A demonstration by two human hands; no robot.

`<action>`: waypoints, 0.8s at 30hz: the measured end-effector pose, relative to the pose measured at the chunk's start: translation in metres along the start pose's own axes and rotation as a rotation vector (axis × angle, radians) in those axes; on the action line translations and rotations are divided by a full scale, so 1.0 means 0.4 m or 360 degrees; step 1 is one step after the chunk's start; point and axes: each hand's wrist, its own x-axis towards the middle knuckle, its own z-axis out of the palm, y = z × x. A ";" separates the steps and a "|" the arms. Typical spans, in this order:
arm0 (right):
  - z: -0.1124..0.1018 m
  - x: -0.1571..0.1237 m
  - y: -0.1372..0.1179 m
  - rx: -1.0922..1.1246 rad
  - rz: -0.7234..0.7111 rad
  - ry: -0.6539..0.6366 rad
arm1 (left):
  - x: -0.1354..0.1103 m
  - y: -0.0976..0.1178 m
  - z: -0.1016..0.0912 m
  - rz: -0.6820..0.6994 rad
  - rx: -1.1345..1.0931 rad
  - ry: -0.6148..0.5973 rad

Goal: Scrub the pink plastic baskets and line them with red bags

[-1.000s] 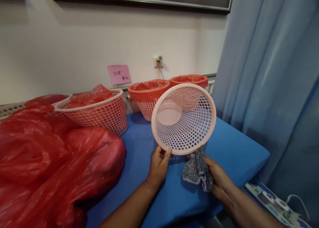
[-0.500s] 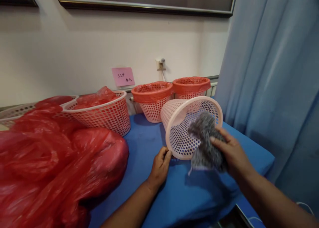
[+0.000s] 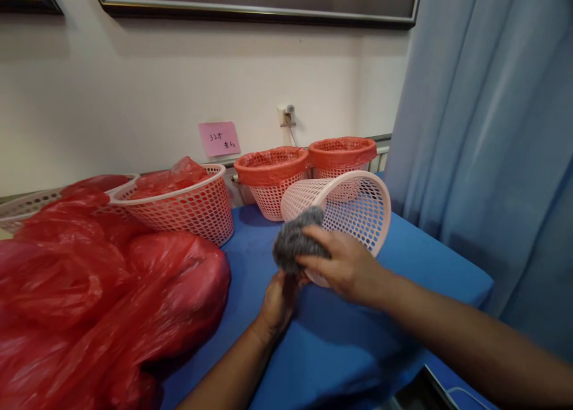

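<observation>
A pale pink mesh wastebasket [image 3: 302, 196] lies tipped on its side on the blue-covered table, its mouth facing me and to the right. My left hand [image 3: 278, 302] is closed on the lower left of its rim; the fingertips are partly hidden behind the cloth. In my right hand [image 3: 347, 261] a fuzzy grey cloth [image 3: 293, 243] is bunched up, slightly blurred. The cloth is against the basket's left outer side, close above my left fingers, and my right forearm crosses in front of the mouth.
Two baskets lined with red bags, a left one [image 3: 271, 170] and a right one [image 3: 342, 153], stand behind. Another basket [image 3: 215, 210] holds red plastic. A heap of red plastic bags [image 3: 111, 302] fills the left. A blue curtain [image 3: 474, 129] hangs right; a dark device [image 3: 425, 392] sits low.
My right hand has carried the grey cloth left, from the basket's mouth to its outer left side. The basket has shifted slightly left. My left hand stays at the rim.
</observation>
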 end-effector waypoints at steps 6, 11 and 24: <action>0.061 -0.203 -0.064 -0.0037 -0.0117 -0.0553 | -0.007 0.013 0.004 -0.0097 0.0003 -0.0117; 0.029 -0.305 0.026 -0.0246 0.0041 -0.0737 | 0.012 0.008 -0.002 0.0029 0.0255 0.0071; -0.090 -0.351 0.322 -0.0668 0.0937 -0.0371 | 0.021 0.014 -0.007 0.0090 0.0294 0.0080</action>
